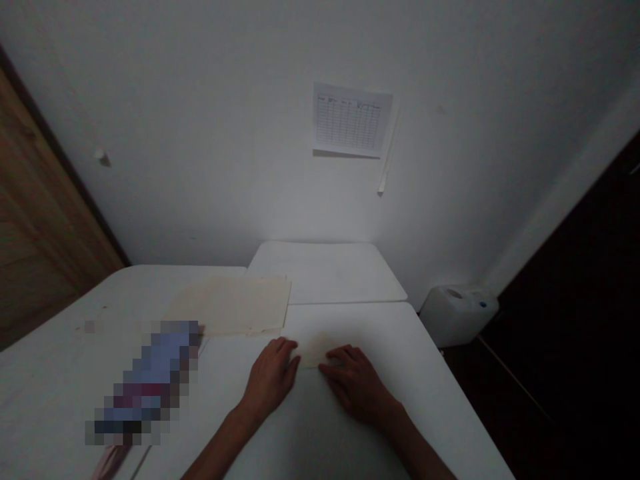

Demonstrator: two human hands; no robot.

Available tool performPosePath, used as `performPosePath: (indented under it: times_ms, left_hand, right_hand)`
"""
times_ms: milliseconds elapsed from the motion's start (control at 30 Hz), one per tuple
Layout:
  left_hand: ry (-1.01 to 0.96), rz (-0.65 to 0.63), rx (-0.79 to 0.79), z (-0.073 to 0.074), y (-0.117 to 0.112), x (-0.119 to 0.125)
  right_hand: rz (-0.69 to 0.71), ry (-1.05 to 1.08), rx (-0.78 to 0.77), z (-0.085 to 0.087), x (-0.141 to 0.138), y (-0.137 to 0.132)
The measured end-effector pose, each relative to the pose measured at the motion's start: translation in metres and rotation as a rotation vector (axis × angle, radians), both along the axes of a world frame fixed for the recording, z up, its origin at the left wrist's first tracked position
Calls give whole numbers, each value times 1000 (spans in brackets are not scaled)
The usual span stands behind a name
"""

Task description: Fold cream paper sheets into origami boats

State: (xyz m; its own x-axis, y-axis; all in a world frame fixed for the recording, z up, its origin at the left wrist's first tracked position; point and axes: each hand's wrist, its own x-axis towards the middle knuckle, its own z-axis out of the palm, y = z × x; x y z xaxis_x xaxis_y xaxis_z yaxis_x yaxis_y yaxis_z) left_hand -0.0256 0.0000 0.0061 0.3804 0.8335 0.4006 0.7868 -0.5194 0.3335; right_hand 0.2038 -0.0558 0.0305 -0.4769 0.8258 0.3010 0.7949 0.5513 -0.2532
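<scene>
A small cream sheet (313,352), thin like paper or cloth, lies on the white table between my hands. At its left edge my left hand (273,377) is closed, with thumb and fingertips bent in toward it. From the right, my right hand (354,383) has its curled fingertips on the opposite edge. Parts of the sheet under the fingers are hidden, and dim light blurs its far edge. To the left of my left hand a larger cream piece (240,307) of similar look lies flat.
White tables (345,270) stand together against the wall. A blurred-out bluish thing (155,377) is on the left. A printed chart (350,123) hangs on the wall. On the right, a white plastic jerrycan (447,320) stands beyond the table edge. A wooden door or panel (40,220) is at left.
</scene>
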Motion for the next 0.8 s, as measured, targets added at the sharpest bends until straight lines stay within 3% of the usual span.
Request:
performPosePath:
  times_ms: [100,233,333,800]
  left_hand:
    - [64,-6,58,5,-12,-2]
    - [225,-181,-29,2,-27,8]
    - [301,-242,-76,-3,-32,18]
    - [497,-108,-247,13,-46,41]
  right_hand:
    - [-2,16,-2,-1,0,0]
    - [-7,25,-16,-3,1,1]
    - [3,44,-47,-1,3,1]
    - [17,105,-99,-5,5,1]
